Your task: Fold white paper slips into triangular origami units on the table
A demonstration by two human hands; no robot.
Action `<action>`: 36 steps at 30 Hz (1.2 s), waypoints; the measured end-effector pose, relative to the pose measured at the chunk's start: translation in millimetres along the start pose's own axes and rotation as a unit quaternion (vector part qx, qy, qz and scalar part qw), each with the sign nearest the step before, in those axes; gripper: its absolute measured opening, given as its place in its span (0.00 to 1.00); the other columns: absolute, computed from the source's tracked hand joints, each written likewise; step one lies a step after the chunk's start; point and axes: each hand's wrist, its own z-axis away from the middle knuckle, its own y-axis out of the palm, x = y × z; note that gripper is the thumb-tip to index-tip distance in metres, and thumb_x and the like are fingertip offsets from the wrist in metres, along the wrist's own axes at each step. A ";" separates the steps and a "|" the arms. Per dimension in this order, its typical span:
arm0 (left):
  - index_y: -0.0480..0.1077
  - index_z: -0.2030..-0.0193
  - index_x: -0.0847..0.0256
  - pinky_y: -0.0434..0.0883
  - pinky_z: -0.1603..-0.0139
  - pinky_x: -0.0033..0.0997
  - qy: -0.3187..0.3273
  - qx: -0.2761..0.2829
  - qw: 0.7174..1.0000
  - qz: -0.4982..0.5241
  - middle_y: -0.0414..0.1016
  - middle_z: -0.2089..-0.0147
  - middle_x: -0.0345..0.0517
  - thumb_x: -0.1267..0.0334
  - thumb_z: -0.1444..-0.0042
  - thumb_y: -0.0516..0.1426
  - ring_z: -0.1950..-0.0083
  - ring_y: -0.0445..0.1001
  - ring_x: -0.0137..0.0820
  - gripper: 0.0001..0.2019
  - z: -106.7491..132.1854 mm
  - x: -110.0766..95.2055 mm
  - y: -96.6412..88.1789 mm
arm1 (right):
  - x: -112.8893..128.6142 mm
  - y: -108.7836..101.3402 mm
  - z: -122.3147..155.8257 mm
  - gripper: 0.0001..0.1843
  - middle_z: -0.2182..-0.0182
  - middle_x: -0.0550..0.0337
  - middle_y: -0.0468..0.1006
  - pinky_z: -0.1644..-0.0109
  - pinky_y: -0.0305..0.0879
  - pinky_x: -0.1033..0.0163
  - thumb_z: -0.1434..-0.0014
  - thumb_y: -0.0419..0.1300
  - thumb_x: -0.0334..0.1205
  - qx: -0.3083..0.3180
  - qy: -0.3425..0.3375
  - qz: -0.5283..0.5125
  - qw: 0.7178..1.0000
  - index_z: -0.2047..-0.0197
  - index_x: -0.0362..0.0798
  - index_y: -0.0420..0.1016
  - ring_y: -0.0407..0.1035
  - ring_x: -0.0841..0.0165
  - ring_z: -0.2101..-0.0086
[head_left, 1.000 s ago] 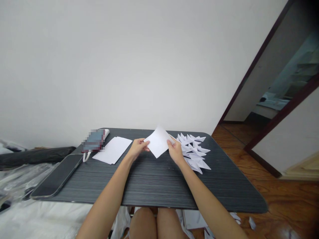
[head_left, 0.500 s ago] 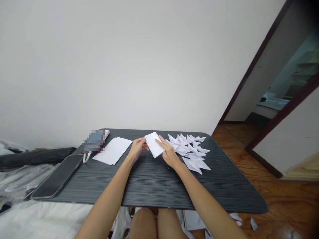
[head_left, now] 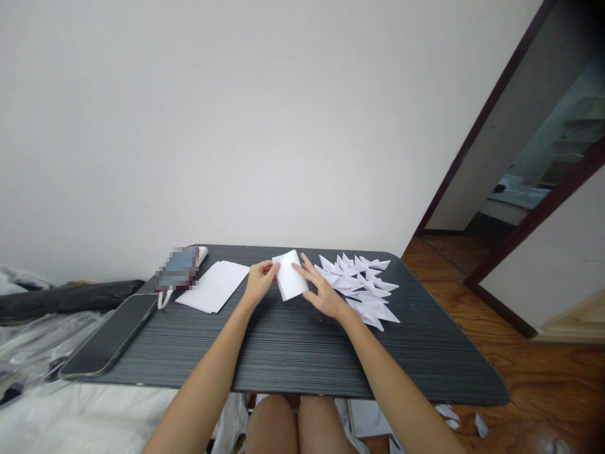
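Note:
A folded sheet of white paper (head_left: 292,279) is held up over the middle of the dark table. My left hand (head_left: 259,281) pinches its left edge between thumb and fingers. My right hand (head_left: 324,293) is at the paper's right side with its fingers spread; a fingertip touches the paper's face and the thumb lies by its lower right edge. Just beyond the right hand sits a cluster of pointed folded paper pieces (head_left: 363,284). Left of my left hand lies a stack of flat white sheets (head_left: 215,287).
A large phone (head_left: 111,334) lies on the table's left edge, near a blurred-out device (head_left: 178,270) with a white cable (head_left: 163,299). The dark table (head_left: 302,359) stands against a white wall (head_left: 293,126). Paper scraps (head_left: 447,413) are on the wooden floor.
My right hand has loosened from the paper and its fingers have spread. The left thumb has come onto the paper's face. The paper has turned slightly and its layers show at the left edge.

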 end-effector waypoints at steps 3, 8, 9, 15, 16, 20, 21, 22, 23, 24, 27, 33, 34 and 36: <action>0.70 0.73 0.67 0.65 0.73 0.26 0.031 0.010 0.999 -0.020 0.71 0.75 0.43 0.56 0.54 0.54 0.75 0.67 0.27 0.13 3.6 -6.2 1.3 | -0.8 -8.3 -2.3 0.27 0.41 0.59 0.47 0.45 0.51 0.55 0.46 0.48 0.38 -0.023 0.030 -0.117 0.992 0.42 0.53 0.51 0.46 0.62 0.43; 0.69 0.76 0.66 0.63 0.73 0.23 0.071 -0.013 0.995 -0.063 0.70 0.76 0.42 0.57 0.53 0.54 0.73 0.67 0.27 0.12 10.5 -16.4 6.3 | -1.5 -14.3 -6.2 0.23 0.46 0.55 0.59 0.52 0.59 0.58 0.43 0.41 0.46 -0.059 0.059 -0.228 0.970 0.44 0.52 0.54 0.61 0.65 0.52; 0.69 0.75 0.66 0.62 0.73 0.23 0.071 -0.007 0.995 -0.063 0.70 0.76 0.42 0.58 0.53 0.54 0.73 0.67 0.27 0.12 11.5 -18.4 7.3 | -1.0 -13.4 -6.8 0.23 0.48 0.54 0.61 0.53 0.60 0.59 0.44 0.44 0.47 -0.073 0.065 -0.212 0.972 0.46 0.52 0.56 0.63 0.65 0.54; 0.71 0.75 0.67 0.62 0.75 0.23 0.040 0.029 0.997 -0.053 0.72 0.75 0.44 0.57 0.55 0.55 0.74 0.68 0.29 0.13 15.9 -26.4 12.4 | -3.6 -2.7 -9.7 0.11 0.65 0.58 0.70 0.63 0.64 0.65 0.51 0.54 0.42 -0.172 0.088 -0.122 0.974 0.63 0.48 0.65 0.66 0.70 0.67; 0.72 0.75 0.67 0.62 0.76 0.23 0.033 0.026 0.998 -0.051 0.73 0.75 0.44 0.57 0.56 0.56 0.74 0.68 0.29 0.13 16.4 -26.5 13.3 | -5.0 -2.0 -9.9 0.09 0.68 0.59 0.70 0.65 0.64 0.66 0.51 0.55 0.42 -0.175 0.096 -0.120 0.972 0.67 0.47 0.65 0.66 0.71 0.68; 0.72 0.73 0.67 0.63 0.76 0.23 0.022 0.016 0.999 -0.037 0.74 0.73 0.46 0.57 0.56 0.56 0.74 0.69 0.29 0.13 18.2 -24.1 17.1 | -9.8 -2.0 -10.2 0.09 0.75 0.61 0.69 0.70 0.62 0.66 0.54 0.57 0.43 -0.164 0.136 -0.144 0.966 0.73 0.46 0.66 0.65 0.71 0.73; 0.72 0.73 0.67 0.63 0.76 0.23 0.022 0.017 0.999 -0.034 0.74 0.73 0.46 0.57 0.56 0.56 0.74 0.69 0.29 0.13 18.6 -23.3 17.9 | -10.7 -2.2 -10.3 0.09 0.77 0.61 0.69 0.71 0.62 0.66 0.54 0.57 0.43 -0.160 0.142 -0.157 0.964 0.73 0.45 0.66 0.65 0.71 0.74; 0.72 0.73 0.67 0.64 0.76 0.23 0.022 0.018 0.999 -0.030 0.74 0.73 0.46 0.56 0.56 0.56 0.74 0.69 0.29 0.13 19.0 -22.6 18.6 | -11.4 -2.2 -10.4 0.09 0.78 0.61 0.69 0.72 0.62 0.67 0.55 0.57 0.42 -0.157 0.144 -0.172 0.962 0.74 0.45 0.66 0.65 0.71 0.75; 0.72 0.73 0.67 0.64 0.76 0.23 0.021 0.020 0.999 -0.024 0.74 0.73 0.46 0.56 0.56 0.56 0.73 0.70 0.29 0.13 19.3 -22.0 19.3 | -12.0 -2.1 -10.6 0.09 0.78 0.62 0.69 0.72 0.61 0.67 0.55 0.57 0.42 -0.157 0.145 -0.185 0.959 0.74 0.44 0.67 0.65 0.71 0.75; 0.72 0.72 0.67 0.64 0.76 0.23 0.020 0.021 0.999 -0.019 0.74 0.73 0.47 0.57 0.56 0.56 0.73 0.70 0.29 0.13 19.6 -21.6 19.8 | -12.6 -2.1 -10.9 0.09 0.78 0.62 0.69 0.72 0.61 0.67 0.55 0.58 0.42 -0.157 0.144 -0.195 0.957 0.75 0.44 0.67 0.65 0.71 0.76; 0.72 0.73 0.67 0.64 0.77 0.23 0.019 0.020 1.000 -0.013 0.74 0.73 0.47 0.57 0.56 0.56 0.74 0.69 0.29 0.13 20.0 -21.1 20.8 | -14.0 -2.0 -11.3 0.09 0.78 0.61 0.69 0.71 0.61 0.67 0.56 0.58 0.41 -0.164 0.139 -0.205 0.955 0.76 0.44 0.66 0.65 0.72 0.75; 0.72 0.73 0.67 0.62 0.78 0.22 0.020 0.015 1.000 -0.005 0.74 0.74 0.46 0.57 0.55 0.56 0.75 0.68 0.27 0.13 20.0 -19.7 22.0 | -13.6 -2.4 -10.7 0.09 0.79 0.62 0.68 0.71 0.61 0.67 0.54 0.57 0.41 -0.180 0.123 -0.184 0.959 0.77 0.45 0.65 0.64 0.72 0.75; 0.72 0.73 0.67 0.62 0.78 0.22 0.021 0.015 1.000 -0.005 0.74 0.74 0.46 0.57 0.55 0.56 0.75 0.68 0.27 0.13 20.1 -19.3 22.2 | -13.3 -2.5 -10.6 0.09 0.78 0.62 0.68 0.71 0.61 0.67 0.54 0.57 0.41 -0.181 0.122 -0.181 0.959 0.77 0.45 0.64 0.64 0.72 0.75; 0.72 0.73 0.67 0.62 0.78 0.22 0.024 0.016 1.000 -0.003 0.74 0.74 0.46 0.57 0.54 0.56 0.75 0.68 0.27 0.13 20.3 -18.5 22.8 | -13.0 -2.6 -10.6 0.09 0.78 0.62 0.68 0.71 0.61 0.67 0.54 0.57 0.41 -0.182 0.124 -0.176 0.959 0.77 0.45 0.64 0.64 0.72 0.75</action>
